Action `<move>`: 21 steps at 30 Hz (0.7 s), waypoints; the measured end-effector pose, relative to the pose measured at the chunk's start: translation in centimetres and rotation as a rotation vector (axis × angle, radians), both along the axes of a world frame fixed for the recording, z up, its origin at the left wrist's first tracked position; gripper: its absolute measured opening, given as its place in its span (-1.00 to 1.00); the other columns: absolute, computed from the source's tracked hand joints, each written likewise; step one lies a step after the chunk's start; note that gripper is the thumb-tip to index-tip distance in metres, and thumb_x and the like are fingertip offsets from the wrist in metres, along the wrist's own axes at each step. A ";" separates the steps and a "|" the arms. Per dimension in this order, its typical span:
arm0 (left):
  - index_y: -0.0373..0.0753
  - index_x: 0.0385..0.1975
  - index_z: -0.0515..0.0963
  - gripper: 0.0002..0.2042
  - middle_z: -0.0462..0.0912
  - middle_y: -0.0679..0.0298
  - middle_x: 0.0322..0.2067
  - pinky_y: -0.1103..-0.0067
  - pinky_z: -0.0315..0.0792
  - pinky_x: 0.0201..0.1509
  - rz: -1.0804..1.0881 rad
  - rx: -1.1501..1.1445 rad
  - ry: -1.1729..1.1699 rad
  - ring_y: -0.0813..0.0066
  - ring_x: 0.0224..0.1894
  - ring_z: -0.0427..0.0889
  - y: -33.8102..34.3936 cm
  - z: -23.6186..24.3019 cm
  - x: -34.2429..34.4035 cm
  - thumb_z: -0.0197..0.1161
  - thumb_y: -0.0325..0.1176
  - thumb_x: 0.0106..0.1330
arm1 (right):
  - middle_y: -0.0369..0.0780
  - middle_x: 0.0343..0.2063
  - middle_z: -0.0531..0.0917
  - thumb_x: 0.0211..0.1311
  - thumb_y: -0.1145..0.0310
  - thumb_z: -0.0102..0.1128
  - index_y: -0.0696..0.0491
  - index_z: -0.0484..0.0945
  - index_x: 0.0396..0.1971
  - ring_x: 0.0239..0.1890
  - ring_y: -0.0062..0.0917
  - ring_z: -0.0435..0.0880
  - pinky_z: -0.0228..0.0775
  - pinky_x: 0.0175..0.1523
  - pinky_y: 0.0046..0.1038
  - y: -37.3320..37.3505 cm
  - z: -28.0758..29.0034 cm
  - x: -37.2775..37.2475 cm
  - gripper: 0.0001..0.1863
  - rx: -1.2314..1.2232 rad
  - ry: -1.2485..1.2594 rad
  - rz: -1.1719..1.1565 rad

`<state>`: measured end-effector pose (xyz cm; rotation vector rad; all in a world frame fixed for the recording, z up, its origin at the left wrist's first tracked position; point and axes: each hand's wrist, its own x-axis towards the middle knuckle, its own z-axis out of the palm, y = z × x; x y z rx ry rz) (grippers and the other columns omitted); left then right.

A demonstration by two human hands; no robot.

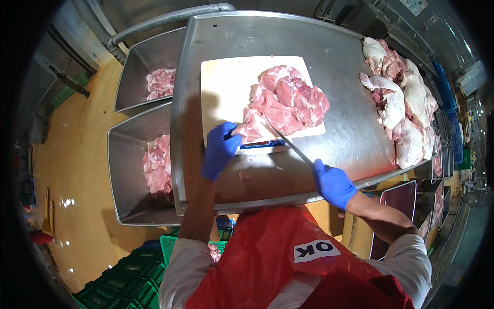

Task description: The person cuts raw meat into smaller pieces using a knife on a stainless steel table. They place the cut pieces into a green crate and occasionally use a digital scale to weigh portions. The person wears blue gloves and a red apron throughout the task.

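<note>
A large piece of raw pink meat (288,100) lies spread over a white cutting board (226,77). My left hand (221,149), in a blue glove, is closed at the near left end of the meat, its fingertips pinching the edge. In my blue-gloved right hand (333,184) is a knife (296,149), held by its handle. The blade slants up and left, and its tip touches the meat near the board's front edge. Under that edge shows the blue panel of a scale (249,146).
The board stands on a steel table (345,82) with raised edges. Large pale-skinned meat pieces (406,100) are heaped at its right end. Steel bins (123,170) with cut meat stand at the left. Green crates (123,280) are stacked below left.
</note>
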<state>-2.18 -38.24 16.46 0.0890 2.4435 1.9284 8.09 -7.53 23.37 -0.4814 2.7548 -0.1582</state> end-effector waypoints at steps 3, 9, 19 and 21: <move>-0.36 -0.44 0.58 -0.86 0.46 0.31 -0.62 0.57 0.30 -0.43 -0.009 -0.039 0.028 0.63 -0.54 0.36 0.0 -2.1 0.1 0.22 -0.47 0.00 | 0.12 -0.46 0.61 0.23 0.52 -0.11 0.27 0.29 -0.13 -0.42 0.00 0.65 0.49 -0.33 -0.06 -4.4 -1.6 -3.5 -0.77 -0.181 0.047 -0.039; -0.39 -0.43 0.58 -0.85 0.53 0.34 -0.57 0.59 0.35 -0.40 -0.089 0.117 -0.078 0.63 -0.48 0.45 0.1 -1.5 0.3 0.24 -0.48 0.00 | 0.13 -0.40 0.64 0.22 0.53 -0.06 0.29 0.33 -0.11 -0.33 -0.02 0.68 0.54 -0.24 -0.14 -11.4 -4.1 -10.5 -0.75 -0.199 0.105 -0.102; -0.35 -0.28 0.53 -0.80 0.55 0.28 -0.40 0.58 0.47 -0.29 0.023 0.652 -0.013 0.58 -0.36 0.53 -11.9 2.4 -3.3 0.23 -0.33 0.23 | 0.10 -0.55 0.59 0.27 0.45 -0.01 0.17 0.28 -0.21 -0.50 0.06 0.60 0.43 -0.41 0.00 1.2 -2.6 1.0 -0.83 -0.116 -0.049 -0.081; -0.33 -0.25 0.51 -0.87 0.53 0.28 -0.36 0.57 0.59 -0.19 0.105 0.945 -0.098 0.54 -0.32 0.55 -17.5 5.5 -7.2 0.17 -0.41 0.31 | 0.11 -0.60 0.56 0.30 0.43 0.01 0.14 0.26 -0.24 -0.54 0.09 0.56 0.37 -0.45 0.01 1.7 -1.5 1.8 -0.84 -0.218 0.016 -0.126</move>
